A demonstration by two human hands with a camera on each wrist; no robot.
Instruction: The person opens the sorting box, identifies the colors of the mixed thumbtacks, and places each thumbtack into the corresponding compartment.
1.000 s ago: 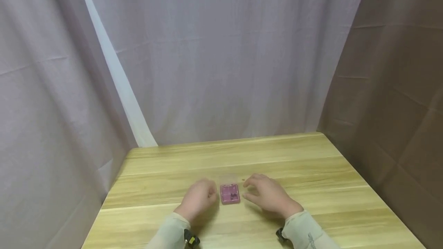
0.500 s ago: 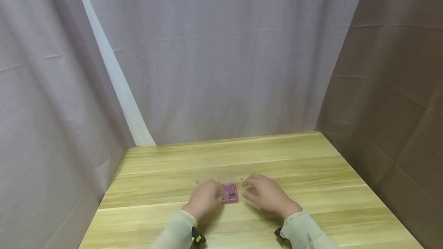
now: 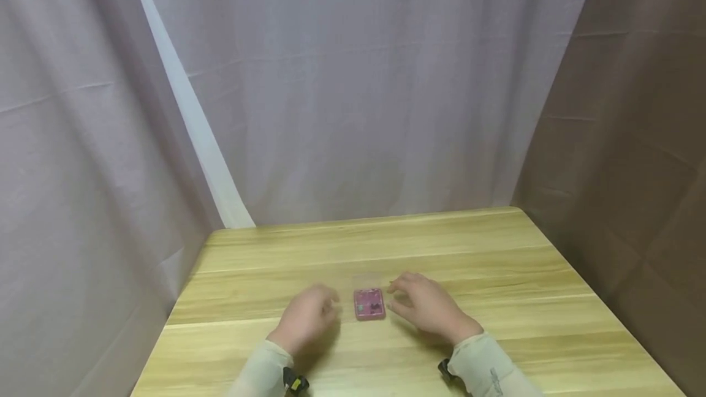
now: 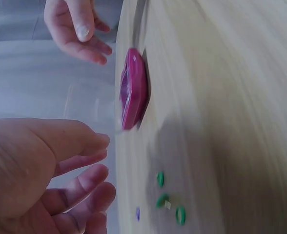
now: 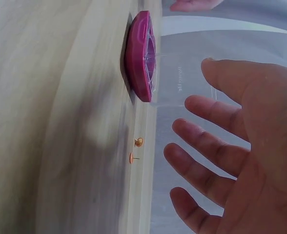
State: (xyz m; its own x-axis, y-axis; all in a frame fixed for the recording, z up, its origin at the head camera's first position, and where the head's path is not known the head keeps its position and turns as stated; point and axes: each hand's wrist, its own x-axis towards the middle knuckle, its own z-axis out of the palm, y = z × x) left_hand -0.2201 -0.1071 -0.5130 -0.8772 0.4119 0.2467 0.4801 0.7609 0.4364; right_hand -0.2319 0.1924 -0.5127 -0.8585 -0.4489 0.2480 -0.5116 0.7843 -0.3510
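A small magenta box (image 3: 369, 305) with compartments and a raised clear lid (image 3: 366, 279) stands on the table between my hands. Dark bits lie in its right front compartment, and a small green piece (image 3: 361, 308) shows in the left one. My left hand (image 3: 306, 316) hovers left of the box, fingers loosely bent and holding nothing. Below it in the left wrist view lie several small green rings (image 4: 181, 215) and a purple one (image 4: 137, 213). My right hand (image 3: 429, 308) stays right of the box with spread fingers. Near it are two small orange pieces (image 5: 139, 142), one with a thin pin.
The wood-patterned table (image 3: 441, 244) ends at a back edge against grey curtains (image 3: 353, 109). A darker curtain (image 3: 629, 139) hangs along the right side. Each wrist carries a black strapped device (image 3: 295, 381).
My left hand moved right to the box, then drew back left. A green piece now shows in the box's left compartment. The right hand stayed nearly still.
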